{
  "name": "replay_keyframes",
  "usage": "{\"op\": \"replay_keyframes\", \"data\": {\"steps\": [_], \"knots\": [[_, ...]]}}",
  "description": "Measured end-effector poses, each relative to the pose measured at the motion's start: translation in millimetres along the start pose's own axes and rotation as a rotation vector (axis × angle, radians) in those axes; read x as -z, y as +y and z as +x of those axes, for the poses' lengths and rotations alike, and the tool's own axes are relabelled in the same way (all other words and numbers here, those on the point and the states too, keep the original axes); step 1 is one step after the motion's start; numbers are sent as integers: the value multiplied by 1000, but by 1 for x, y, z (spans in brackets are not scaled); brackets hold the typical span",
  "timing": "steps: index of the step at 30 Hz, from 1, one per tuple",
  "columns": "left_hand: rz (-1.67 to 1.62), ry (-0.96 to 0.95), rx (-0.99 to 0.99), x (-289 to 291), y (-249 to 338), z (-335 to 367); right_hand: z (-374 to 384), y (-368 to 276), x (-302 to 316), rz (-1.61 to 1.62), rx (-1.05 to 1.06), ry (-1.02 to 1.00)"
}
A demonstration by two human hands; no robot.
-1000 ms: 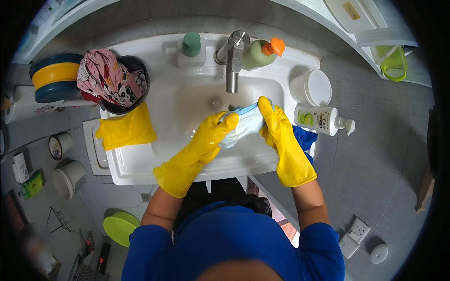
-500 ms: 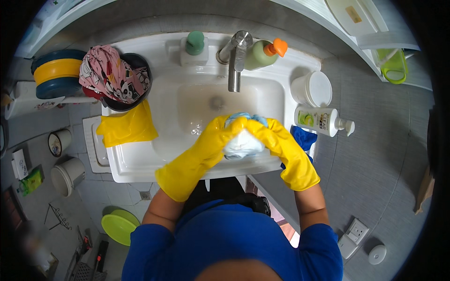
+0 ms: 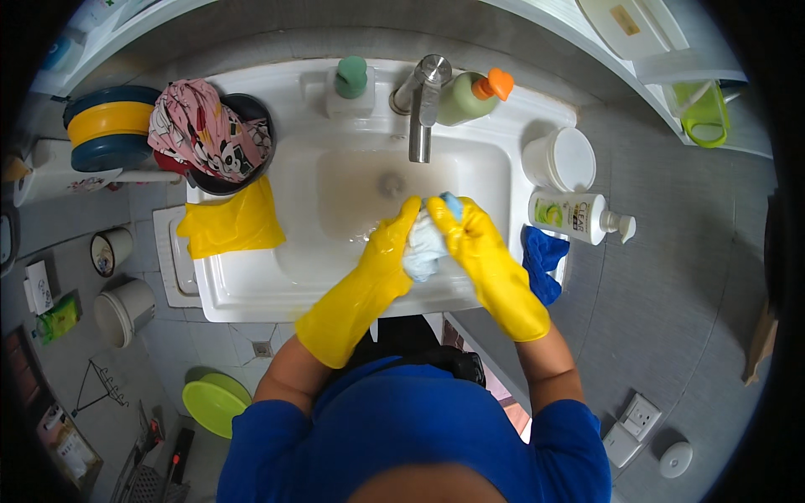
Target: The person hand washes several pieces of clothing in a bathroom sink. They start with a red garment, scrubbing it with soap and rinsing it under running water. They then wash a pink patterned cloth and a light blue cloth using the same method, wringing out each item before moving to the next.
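A bunched, wet-looking white and light-blue cloth [image 3: 425,245] is held up over the front part of the white sink [image 3: 243,289]. My left hand [image 3: 392,243], in a long yellow rubber glove, is closed on the cloth's left side. Gripping its right and upper side is my right hand [image 3: 468,230], gloved the same way. The gloves hide part of the cloth. Beyond my hands, cloudy water [image 3: 352,180] lies in the basin beneath the metal faucet [image 3: 422,126].
Left of the basin, a dark tub [image 3: 251,109] holds pink patterned fabric [image 3: 197,138] beside a yellow cloth [image 3: 235,222]. Pump bottles [image 3: 470,101] stand behind. A white lidded tub [image 3: 573,159], a white pump bottle [image 3: 570,216] and a blue cloth [image 3: 543,256] line the right side.
My hands have drawn closer together, and the right one has moved left. The cloth is squeezed into a narrower bunch between them, less of its white part spread out.
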State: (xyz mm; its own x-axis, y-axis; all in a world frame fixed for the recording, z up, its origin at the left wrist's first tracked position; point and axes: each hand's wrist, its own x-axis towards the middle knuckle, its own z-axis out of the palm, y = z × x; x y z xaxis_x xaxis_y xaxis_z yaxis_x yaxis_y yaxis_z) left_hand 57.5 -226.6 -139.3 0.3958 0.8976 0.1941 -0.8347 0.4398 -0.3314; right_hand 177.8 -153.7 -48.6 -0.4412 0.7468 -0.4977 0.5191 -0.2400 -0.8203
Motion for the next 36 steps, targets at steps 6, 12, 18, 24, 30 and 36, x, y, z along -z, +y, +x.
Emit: {"op": "replay_keyframes", "data": {"steps": [6,12,18,24,30,36], "knots": [[114,674,-304,-5,-47,26,9,5,-11,-733,581,-23],[204,-8,-122,39,-5,12,22,90,-35,-609,716,390],[134,894,-237,73,-6,15,22,-4,-16,-264,19,-3],[122,674,-364,22,-18,30,33,37,-26,-559,537,64],[61,694,-338,47,-21,13,27,34,-24,-450,388,33],[671,1000,-373,-23,-1,20,30,-20,21,-76,-45,208]]}}
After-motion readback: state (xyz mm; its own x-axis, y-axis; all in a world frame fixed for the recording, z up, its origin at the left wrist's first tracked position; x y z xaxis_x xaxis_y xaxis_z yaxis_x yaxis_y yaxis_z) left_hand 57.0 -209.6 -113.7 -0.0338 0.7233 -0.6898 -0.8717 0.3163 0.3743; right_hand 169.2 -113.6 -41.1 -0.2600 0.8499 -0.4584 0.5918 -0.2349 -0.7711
